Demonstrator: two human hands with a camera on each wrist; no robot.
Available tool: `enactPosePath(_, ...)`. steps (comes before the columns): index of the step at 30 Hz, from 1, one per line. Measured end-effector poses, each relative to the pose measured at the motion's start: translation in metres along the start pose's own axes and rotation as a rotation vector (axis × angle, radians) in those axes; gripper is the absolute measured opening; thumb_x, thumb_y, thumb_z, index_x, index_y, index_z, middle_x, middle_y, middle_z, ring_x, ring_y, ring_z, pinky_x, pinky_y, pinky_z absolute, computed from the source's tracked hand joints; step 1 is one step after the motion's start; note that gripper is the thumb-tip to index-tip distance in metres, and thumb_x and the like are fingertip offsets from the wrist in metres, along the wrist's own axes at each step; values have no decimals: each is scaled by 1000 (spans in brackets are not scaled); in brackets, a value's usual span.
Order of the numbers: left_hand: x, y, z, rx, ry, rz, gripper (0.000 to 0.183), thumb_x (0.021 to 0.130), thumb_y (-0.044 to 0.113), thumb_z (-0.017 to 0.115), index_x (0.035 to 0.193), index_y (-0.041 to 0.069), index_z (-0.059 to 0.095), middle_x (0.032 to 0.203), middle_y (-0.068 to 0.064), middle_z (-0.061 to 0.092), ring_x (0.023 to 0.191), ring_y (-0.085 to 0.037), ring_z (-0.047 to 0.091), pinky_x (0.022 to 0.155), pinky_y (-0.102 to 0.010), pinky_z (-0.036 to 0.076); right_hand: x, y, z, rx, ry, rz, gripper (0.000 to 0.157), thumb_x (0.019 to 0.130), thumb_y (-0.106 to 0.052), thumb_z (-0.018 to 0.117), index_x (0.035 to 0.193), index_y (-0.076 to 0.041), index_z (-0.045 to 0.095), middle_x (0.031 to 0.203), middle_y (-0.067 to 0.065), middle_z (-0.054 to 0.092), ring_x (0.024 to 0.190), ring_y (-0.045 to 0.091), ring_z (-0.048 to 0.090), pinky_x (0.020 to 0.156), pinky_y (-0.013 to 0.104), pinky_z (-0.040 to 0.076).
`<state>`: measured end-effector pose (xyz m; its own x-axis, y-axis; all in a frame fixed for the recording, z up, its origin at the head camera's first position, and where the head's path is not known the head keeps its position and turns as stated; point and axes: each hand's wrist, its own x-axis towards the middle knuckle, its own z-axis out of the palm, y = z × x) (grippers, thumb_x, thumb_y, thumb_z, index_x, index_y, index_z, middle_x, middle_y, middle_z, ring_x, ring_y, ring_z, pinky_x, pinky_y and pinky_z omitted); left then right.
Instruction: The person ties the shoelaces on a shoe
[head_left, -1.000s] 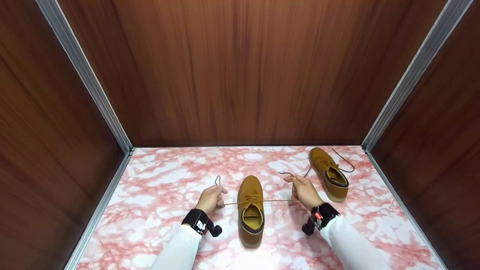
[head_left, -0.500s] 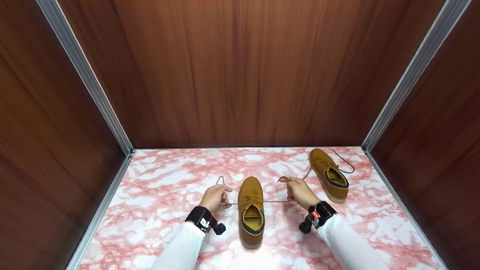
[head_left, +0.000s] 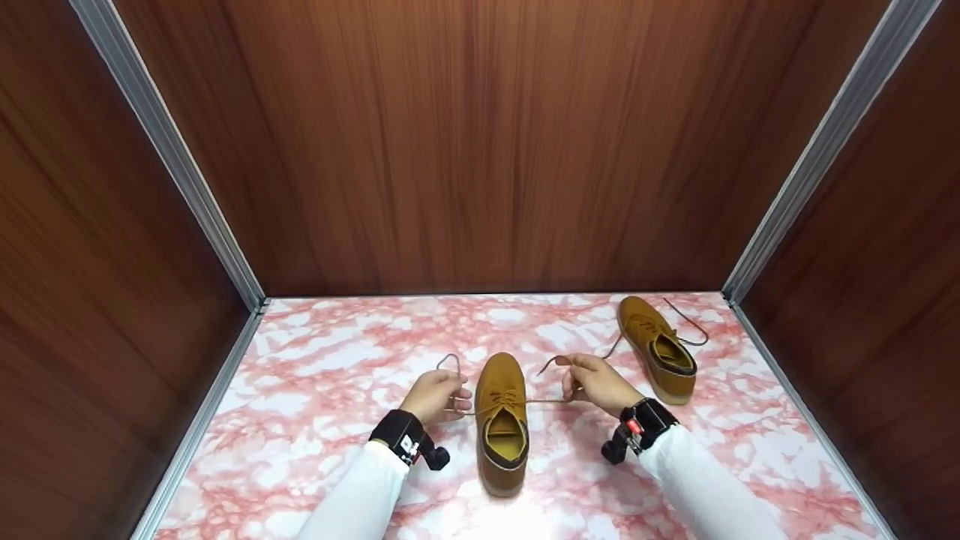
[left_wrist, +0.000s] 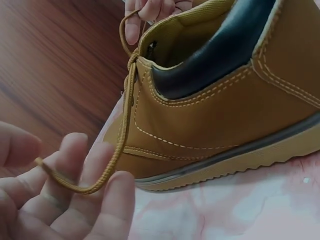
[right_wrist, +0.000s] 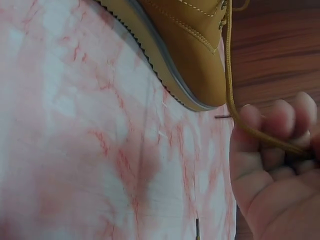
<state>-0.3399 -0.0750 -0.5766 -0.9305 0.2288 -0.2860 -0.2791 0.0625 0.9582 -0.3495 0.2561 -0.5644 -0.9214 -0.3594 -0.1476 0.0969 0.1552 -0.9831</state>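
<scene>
A tan lace-up shoe [head_left: 502, 371] stands between the two hands, toe pointing away. Its brown shoelace [left_wrist: 131, 95] is crossed at the top of the tongue and runs out to both sides. My left hand [head_left: 433, 396] holds one lace end beside the shoe; the lace lies across its spread fingers and up to the thumb. On the other side, my right hand [head_left: 600, 381] grips the opposite end, which passes over its curled fingers in the right wrist view. Free lace sticks out past each hand. The shoe's side and dark collar fill the left wrist view.
A second tan shoe [head_left: 651, 330] stands at the back right, its loose laces trailing on the pink-and-white marbled tabletop [head_left: 322, 352]. Wood-patterned panels [head_left: 480, 150] with metal corner strips enclose the left, back and right sides.
My left hand has shifted right toward the near shoe, its fingers spreading. My right hand has moved slightly left. The lace, taut across the shoe before, now hangs slacker on the left.
</scene>
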Motion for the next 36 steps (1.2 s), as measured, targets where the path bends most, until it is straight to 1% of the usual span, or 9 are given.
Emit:
enactPosePath(5,-3,-1,-2,56,-11,2,47,93,5,56,139,-7,53,106,-20,76,74,-13,73,69,-31,63,-2,1,-1,-66,-5,-24,35,112,-5,33,140,15,36,91,3,71,84,14,70,90,37,62)
enactPosePath(9,-5,-2,-3,83,-18,-8,49,92,7,61,138,-7,53,103,-18,78,71,-13,73,65,-28,62,-4,0,-1,-130,27,-22,19,112,-7,39,122,8,42,99,16,77,86,18,74,89,37,62)
enactPosePath(12,-5,-3,-3,106,-29,-13,49,90,8,66,135,-8,55,101,-16,79,74,-13,75,68,-31,64,-5,-1,-1,-163,35,-21,12,111,-8,41,112,3,44,107,27,77,87,19,76,88,39,62)
enactPosePath(14,-6,-4,-4,116,-33,-15,45,90,9,69,131,-8,59,100,-14,80,78,-14,77,73,-35,65,-6,-2,-1,-173,40,-13,11,111,-9,41,109,1,44,110,29,76,88,19,77,88,40,62)
enactPosePath(17,-8,-4,-5,131,-36,-2,36,91,12,73,121,-7,67,97,-13,81,83,-17,78,79,-36,66,-6,-2,-2,-191,69,-7,12,111,-11,42,107,-1,45,109,27,77,87,19,77,86,40,62)
enactPosePath(21,-9,-3,-5,157,-22,33,24,91,15,75,106,-4,76,92,-12,82,82,-16,79,77,-31,65,-5,-2,-2,-240,143,-10,15,111,-16,46,104,-2,49,102,21,80,88,22,78,85,46,62)
enactPosePath(25,-9,-3,-5,166,-5,51,22,91,15,74,100,-5,78,87,-9,81,78,-12,77,74,-29,65,-5,-4,-2,-292,196,-18,19,110,-19,50,101,-3,53,97,18,80,95,31,79,85,50,62)
enactPosePath(28,-9,-3,-5,173,-1,64,25,93,16,73,101,-8,76,87,-11,81,78,-12,77,73,-29,65,-4,-6,-2,-310,231,-17,19,109,-19,53,100,-2,57,97,16,80,96,34,78,81,44,63)
enactPosePath(36,-5,1,2,203,71,108,24,97,16,68,104,-6,73,91,-13,80,72,-10,75,67,-26,63,0,-9,-3,-339,330,-20,18,105,-18,60,94,-4,63,92,13,79,79,11,72,73,33,61)
